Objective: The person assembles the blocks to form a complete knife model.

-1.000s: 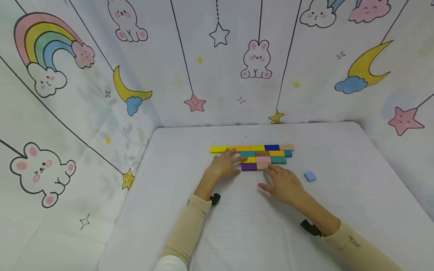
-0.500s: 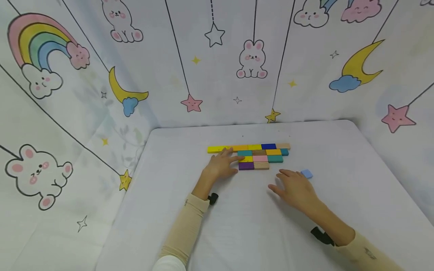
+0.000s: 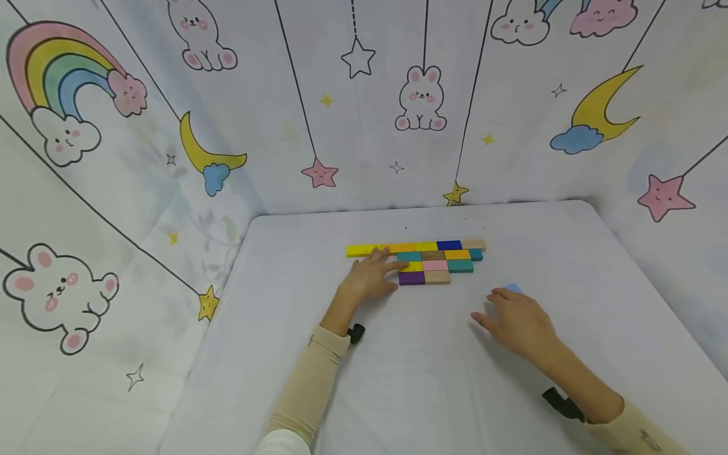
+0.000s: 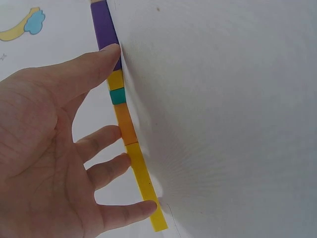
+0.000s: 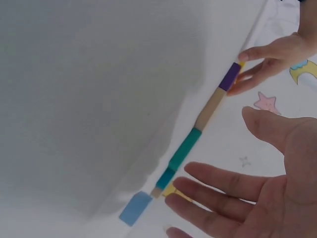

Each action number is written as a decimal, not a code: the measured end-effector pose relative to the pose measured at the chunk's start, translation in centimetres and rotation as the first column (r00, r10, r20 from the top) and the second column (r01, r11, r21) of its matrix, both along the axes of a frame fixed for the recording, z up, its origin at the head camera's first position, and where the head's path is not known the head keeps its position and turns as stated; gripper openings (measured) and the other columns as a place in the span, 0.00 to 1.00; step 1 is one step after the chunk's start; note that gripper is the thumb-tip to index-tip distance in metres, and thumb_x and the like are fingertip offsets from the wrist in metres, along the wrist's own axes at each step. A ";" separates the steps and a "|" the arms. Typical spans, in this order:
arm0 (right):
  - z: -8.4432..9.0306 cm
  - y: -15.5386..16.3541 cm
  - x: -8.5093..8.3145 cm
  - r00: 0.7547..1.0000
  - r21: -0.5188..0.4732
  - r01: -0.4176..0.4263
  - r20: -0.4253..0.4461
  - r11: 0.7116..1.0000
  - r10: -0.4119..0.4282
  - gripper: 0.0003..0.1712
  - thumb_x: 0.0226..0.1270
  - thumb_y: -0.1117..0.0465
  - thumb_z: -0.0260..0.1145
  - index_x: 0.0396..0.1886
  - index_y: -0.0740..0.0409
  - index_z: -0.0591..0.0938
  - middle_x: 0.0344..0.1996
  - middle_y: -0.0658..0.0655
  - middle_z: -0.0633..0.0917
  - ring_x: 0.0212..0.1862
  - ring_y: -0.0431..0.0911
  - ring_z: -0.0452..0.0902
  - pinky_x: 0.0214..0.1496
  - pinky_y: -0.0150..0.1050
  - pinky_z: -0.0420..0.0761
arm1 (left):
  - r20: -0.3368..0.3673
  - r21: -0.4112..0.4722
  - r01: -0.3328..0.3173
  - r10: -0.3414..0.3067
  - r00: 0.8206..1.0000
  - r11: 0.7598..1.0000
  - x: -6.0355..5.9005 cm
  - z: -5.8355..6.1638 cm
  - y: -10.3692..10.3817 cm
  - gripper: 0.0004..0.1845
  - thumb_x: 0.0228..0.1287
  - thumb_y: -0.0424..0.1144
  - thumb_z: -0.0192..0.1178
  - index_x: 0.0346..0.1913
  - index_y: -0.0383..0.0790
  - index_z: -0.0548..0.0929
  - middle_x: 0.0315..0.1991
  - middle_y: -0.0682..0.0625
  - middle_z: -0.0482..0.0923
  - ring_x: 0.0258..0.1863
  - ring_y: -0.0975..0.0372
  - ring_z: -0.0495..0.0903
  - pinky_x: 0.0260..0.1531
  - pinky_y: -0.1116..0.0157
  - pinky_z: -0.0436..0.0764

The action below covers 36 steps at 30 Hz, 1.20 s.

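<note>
Flat coloured blocks lie together in staggered rows on the white table. In front are a purple block (image 3: 412, 278) and a beige block (image 3: 436, 277); behind them sit a pink block (image 3: 435, 265) and a green-teal block (image 3: 461, 266). My left hand (image 3: 371, 278) rests at the rows' left end, its spread fingers touching blocks, one over the yellow block (image 3: 411, 266). To the right, a loose light blue block (image 3: 513, 288) is partly covered by my right hand (image 3: 523, 321). In the right wrist view that hand's fingers extend loosely, apart from the light blue block (image 5: 135, 208).
The longest row, at the back, includes a long yellow block (image 3: 361, 251), a dark blue block (image 3: 449, 245) and a beige block (image 3: 473, 244). A cloth wall (image 3: 375, 139) printed with rabbits, stars and moons stands behind the white table (image 3: 409, 379).
My right hand has left the front beige block and moved right and nearer to me, now beside the light blue block. My left hand stays on the rows. The head view has shifted slightly.
</note>
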State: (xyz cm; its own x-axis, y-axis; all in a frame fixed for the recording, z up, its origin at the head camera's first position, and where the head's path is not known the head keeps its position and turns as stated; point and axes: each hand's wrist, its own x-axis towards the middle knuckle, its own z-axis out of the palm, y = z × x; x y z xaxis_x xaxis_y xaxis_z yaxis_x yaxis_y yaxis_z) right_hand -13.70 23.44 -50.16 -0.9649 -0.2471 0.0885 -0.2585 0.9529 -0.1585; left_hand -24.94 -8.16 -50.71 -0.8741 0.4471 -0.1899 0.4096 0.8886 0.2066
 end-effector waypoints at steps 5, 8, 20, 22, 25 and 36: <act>0.0 0.7 0.2 1.000 -0.008 0.007 0.016 1.000 -0.006 0.38 0.62 0.39 0.67 0.53 0.69 0.82 0.55 0.69 0.81 0.57 0.65 0.77 0.55 0.61 0.78 | -0.002 0.000 0.001 -0.001 1.000 1.000 0.0 0.2 -0.2 0.29 0.69 0.55 0.56 0.71 0.75 0.63 0.78 0.50 0.49 0.77 0.50 0.46 0.66 0.36 0.58; 0.1 0.9 0.3 0.999 -0.017 0.002 0.045 1.000 -0.001 0.39 0.61 0.39 0.68 0.55 0.71 0.80 0.57 0.72 0.78 0.58 0.66 0.75 0.54 0.61 0.78 | -0.005 0.000 -0.004 0.004 1.000 1.000 0.0 0.2 -0.3 0.29 0.69 0.55 0.57 0.71 0.75 0.63 0.78 0.50 0.49 0.77 0.50 0.46 0.66 0.35 0.59; -0.4 1.8 0.8 1.000 -0.036 -0.011 -0.007 0.999 0.010 0.38 0.60 0.44 0.70 0.57 0.72 0.77 0.60 0.73 0.75 0.62 0.68 0.70 0.58 0.63 0.74 | 0.002 0.008 -0.007 0.007 1.000 1.000 -0.2 0.0 -0.2 0.29 0.69 0.55 0.57 0.71 0.75 0.63 0.78 0.49 0.49 0.77 0.50 0.45 0.66 0.35 0.58; -0.6 2.2 0.8 0.999 -0.032 -0.013 -0.033 0.999 0.012 0.39 0.60 0.45 0.71 0.57 0.73 0.76 0.60 0.73 0.75 0.62 0.68 0.69 0.59 0.63 0.73 | 0.008 0.010 -0.004 0.004 1.000 1.000 -0.2 0.0 -0.1 0.29 0.69 0.55 0.56 0.71 0.75 0.63 0.78 0.50 0.49 0.77 0.50 0.45 0.66 0.35 0.57; -0.8 2.6 0.9 0.999 -0.027 -0.012 -0.034 1.000 0.012 0.41 0.59 0.46 0.71 0.59 0.76 0.74 0.62 0.75 0.73 0.63 0.69 0.68 0.61 0.63 0.71 | 0.010 0.012 -0.001 0.001 1.000 1.000 -0.1 0.0 -0.1 0.29 0.70 0.54 0.56 0.71 0.75 0.63 0.78 0.50 0.49 0.77 0.50 0.45 0.66 0.35 0.57; -0.7 2.8 1.0 0.999 -0.033 -0.025 0.040 0.999 0.026 0.45 0.61 0.47 0.71 0.64 0.78 0.68 0.66 0.76 0.67 0.66 0.68 0.64 0.62 0.62 0.71 | 0.005 -0.001 0.002 -0.002 1.000 1.000 0.1 0.1 0.1 0.29 0.69 0.54 0.57 0.71 0.74 0.63 0.78 0.50 0.49 0.77 0.50 0.45 0.66 0.35 0.58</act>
State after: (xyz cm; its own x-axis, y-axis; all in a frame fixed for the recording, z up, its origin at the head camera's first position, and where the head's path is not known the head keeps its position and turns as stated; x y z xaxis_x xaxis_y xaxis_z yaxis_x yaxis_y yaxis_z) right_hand -12.66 26.29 -50.82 -0.9613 -0.2694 0.0576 -0.2755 0.9403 -0.1998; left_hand -24.82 -8.09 -50.63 -0.8721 0.4489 -0.1949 0.4107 0.8879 0.2073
